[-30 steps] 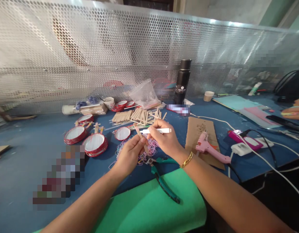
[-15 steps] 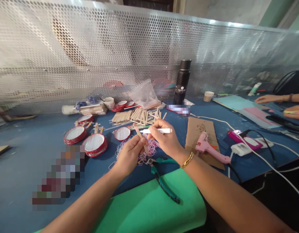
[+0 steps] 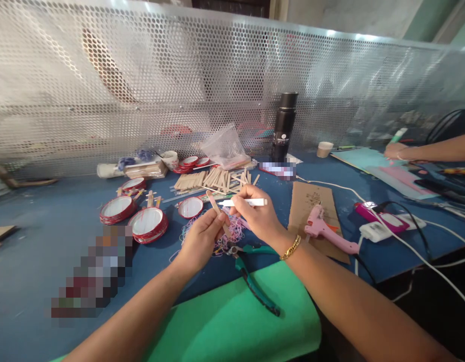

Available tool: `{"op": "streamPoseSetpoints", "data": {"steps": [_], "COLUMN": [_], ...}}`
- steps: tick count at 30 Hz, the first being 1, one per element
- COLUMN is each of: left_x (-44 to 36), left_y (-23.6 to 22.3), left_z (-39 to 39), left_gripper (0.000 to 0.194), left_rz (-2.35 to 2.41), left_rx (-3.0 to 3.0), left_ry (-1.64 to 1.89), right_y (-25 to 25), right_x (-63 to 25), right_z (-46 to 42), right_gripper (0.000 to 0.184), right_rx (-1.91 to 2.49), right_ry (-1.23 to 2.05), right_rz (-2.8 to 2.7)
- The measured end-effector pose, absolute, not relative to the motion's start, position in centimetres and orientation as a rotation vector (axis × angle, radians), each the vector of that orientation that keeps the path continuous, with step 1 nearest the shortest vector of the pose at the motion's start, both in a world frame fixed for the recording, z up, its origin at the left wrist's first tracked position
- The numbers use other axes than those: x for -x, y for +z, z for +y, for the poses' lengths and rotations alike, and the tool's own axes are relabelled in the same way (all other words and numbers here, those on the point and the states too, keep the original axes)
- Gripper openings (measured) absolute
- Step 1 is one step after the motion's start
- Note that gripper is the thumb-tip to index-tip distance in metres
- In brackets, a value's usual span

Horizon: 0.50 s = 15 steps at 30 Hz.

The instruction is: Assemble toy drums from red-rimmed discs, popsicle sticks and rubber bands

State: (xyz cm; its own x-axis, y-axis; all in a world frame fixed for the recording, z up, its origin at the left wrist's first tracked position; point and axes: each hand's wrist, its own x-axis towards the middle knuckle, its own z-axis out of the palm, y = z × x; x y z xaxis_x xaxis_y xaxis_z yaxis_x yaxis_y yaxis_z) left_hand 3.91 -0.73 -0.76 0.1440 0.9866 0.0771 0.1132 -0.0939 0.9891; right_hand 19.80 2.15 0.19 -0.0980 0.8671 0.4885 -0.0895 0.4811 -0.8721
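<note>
Pinched between the fingers of my left hand (image 3: 204,237) is a wooden craft stick (image 3: 212,200), its upper part tinted pink. My right hand (image 3: 258,211) grips a white marker pen (image 3: 251,202), whose tip points left, close beside the stick; I cannot tell whether they touch. Under both hands lies a tangle of pastel loops (image 3: 238,230). Pliers with teal handles (image 3: 251,284) rest just in front, partly on a green sheet (image 3: 232,327). Behind my hands is a pile of plain craft sticks (image 3: 220,178).
Red-rimmed round pieces (image 3: 147,223) stand at the left. A pink glue gun (image 3: 322,229) lies on cardboard (image 3: 298,201) at the right, with cables beyond. A black bottle (image 3: 284,125) stands at the back. At far right a co-worker's hand (image 3: 396,151) holds a green-and-white tube.
My hands, the stick and the marker have hardly moved. At far right, the co-worker's hand has reached the green-and-white tube and taken hold of it.
</note>
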Motion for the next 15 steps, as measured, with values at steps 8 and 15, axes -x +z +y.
{"op": "streamPoseSetpoints", "data": {"steps": [8, 15], "left_x": [-3.96, -3.91], "left_y": [-0.84, -0.54], "left_z": [-0.72, -0.91], "left_gripper": [0.048, 0.050], "left_rz": [1.136, 1.148], "left_rx": [-1.435, -1.461], "left_ry": [1.110, 1.103], "right_y": [0.33, 0.24], "right_x": [-19.80, -19.78], "right_z": [2.07, 2.09], "right_gripper": [0.023, 0.022], "right_rx": [0.728, 0.737], "right_ry": [0.926, 0.953], "right_rz": [-1.474, -1.464]}}
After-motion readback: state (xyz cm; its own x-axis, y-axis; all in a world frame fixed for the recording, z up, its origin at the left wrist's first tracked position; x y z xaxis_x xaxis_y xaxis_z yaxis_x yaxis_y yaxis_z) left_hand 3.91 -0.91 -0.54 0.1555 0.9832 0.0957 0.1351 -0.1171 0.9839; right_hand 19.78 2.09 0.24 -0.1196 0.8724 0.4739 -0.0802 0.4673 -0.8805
